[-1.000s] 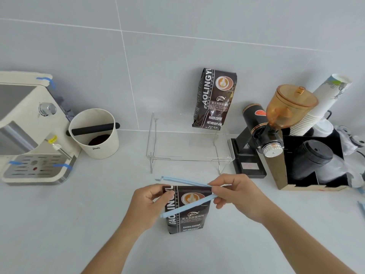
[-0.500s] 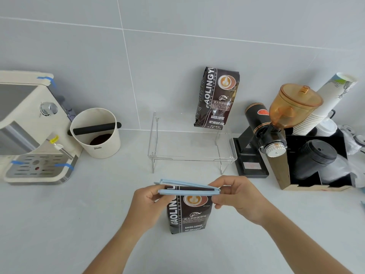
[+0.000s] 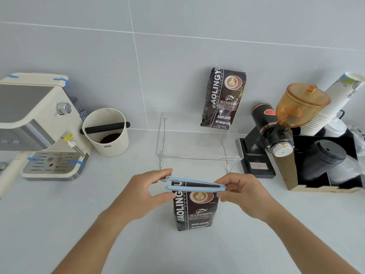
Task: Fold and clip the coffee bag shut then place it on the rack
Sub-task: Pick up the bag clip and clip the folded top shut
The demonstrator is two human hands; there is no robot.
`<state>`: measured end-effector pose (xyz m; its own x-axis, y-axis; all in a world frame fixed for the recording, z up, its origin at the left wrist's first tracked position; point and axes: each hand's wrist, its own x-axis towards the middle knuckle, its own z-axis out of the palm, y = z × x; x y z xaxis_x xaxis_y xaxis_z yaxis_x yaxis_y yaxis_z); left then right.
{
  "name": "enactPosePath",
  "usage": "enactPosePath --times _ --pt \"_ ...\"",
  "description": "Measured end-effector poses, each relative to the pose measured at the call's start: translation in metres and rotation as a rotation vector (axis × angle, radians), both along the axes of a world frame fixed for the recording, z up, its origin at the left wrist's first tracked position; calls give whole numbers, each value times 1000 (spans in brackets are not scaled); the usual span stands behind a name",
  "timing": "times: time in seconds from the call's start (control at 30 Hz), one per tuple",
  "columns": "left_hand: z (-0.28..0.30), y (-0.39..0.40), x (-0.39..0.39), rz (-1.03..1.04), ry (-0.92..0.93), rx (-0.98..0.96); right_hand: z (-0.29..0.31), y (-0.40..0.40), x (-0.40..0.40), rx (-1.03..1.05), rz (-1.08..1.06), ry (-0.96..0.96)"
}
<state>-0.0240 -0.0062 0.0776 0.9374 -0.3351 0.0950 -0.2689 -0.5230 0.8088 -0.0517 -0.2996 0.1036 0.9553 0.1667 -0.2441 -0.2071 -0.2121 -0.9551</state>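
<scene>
Your hands, left [image 3: 144, 191] and right [image 3: 242, 191], pinch the half-open clip [image 3: 194, 184]; coffee bag [image 3: 194, 209] looks floppy, so grab it mid-body.

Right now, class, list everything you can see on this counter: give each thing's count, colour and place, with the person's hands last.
coffee bag: one, dark brown, upright at front centre
clip: one, light blue, across that bag's top, left end still apart
second coffee bag: one, dark brown, on rack's right rear
rack: one, clear, centre
knock box: one, cream, left of rack
espresso machine: one, cream, far left
grinder: one, black with amber hopper, right
paper cups: a stack, white, far right
left hand: at clip's left end
right hand: at clip's right end
</scene>
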Motion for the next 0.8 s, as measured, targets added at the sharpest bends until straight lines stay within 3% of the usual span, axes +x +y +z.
enactPosePath --times 0.2,0.47,0.8 --pt "13 2 11 -127 -67 303 2 1 -1 -104 57 -46" --pt "24 0 17 -233 -125 587 0 1 -2 -55 60 -38" --pt "27 2 24 -403 -197 770 -2 3 -6 -73 58 -44"
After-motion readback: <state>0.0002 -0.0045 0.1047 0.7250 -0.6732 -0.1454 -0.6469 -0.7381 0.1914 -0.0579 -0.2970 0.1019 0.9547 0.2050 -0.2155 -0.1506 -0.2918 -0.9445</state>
